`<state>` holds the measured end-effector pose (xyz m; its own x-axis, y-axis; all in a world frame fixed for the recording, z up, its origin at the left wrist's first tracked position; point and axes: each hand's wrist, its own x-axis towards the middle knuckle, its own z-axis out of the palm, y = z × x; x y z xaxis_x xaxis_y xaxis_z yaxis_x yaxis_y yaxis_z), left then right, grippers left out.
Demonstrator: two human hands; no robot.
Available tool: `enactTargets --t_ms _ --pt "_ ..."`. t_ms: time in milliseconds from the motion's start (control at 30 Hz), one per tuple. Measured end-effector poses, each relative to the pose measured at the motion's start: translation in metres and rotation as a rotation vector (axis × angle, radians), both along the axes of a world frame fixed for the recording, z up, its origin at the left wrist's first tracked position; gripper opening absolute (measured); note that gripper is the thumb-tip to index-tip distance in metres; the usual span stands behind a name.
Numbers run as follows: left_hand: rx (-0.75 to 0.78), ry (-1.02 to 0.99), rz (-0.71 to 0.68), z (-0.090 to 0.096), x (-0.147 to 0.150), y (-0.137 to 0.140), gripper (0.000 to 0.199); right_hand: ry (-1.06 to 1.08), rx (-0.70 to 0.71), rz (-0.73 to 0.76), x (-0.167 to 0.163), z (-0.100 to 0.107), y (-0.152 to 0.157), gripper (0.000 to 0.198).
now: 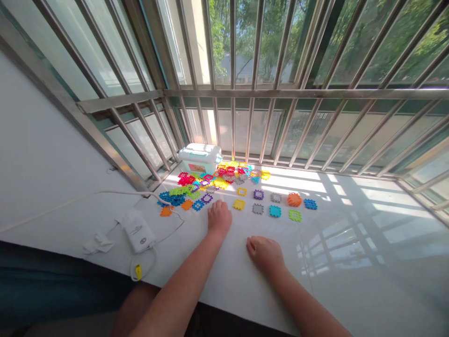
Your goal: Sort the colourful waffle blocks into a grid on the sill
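Note:
My left hand (220, 219) is low over the white sill, its fingers bent and pressed together beside a purple square frame piece (206, 198). Whatever is under its fingertips is hidden. Closer to me on the right, my right hand (265, 254) rests on the sill as a loose fist, with no piece showing from it. Beyond my hands, separate plastic interlocking pieces lie in two loose rows: a solid yellow one (239, 204), a grey one (258, 208), a turquoise one (275, 211), a lime one (295, 215), an orange one (294, 200), a blue one (310, 204) and several others.
A mixed pile of pieces, with dark blue ones (175, 199) at its left, spreads before a pale lidded box (200, 157). A white device (139, 231) with a cable (105, 191) lies at left. Metal window bars (252, 93) edge the sill's far side.

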<state>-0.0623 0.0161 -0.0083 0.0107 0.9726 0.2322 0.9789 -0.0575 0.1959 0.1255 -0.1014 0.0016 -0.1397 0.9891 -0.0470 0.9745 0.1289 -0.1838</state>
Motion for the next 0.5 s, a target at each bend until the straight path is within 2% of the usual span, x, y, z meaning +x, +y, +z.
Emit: enactTargets --t_ms 133,300,500 --pt "0.059 0.061 -0.005 -0.002 -0.001 0.007 0.034 0.02 0.009 0.006 0.001 0.002 0.001 0.042" --pt "0.035 0.108 0.033 0.001 -0.018 0.039 0.042 0.037 0.027 0.008 0.002 0.001 0.002 0.04" --pt "-0.02 0.095 0.006 0.008 -0.034 0.06 0.037 0.051 0.033 0.009 0.002 0.0 0.002 0.038"
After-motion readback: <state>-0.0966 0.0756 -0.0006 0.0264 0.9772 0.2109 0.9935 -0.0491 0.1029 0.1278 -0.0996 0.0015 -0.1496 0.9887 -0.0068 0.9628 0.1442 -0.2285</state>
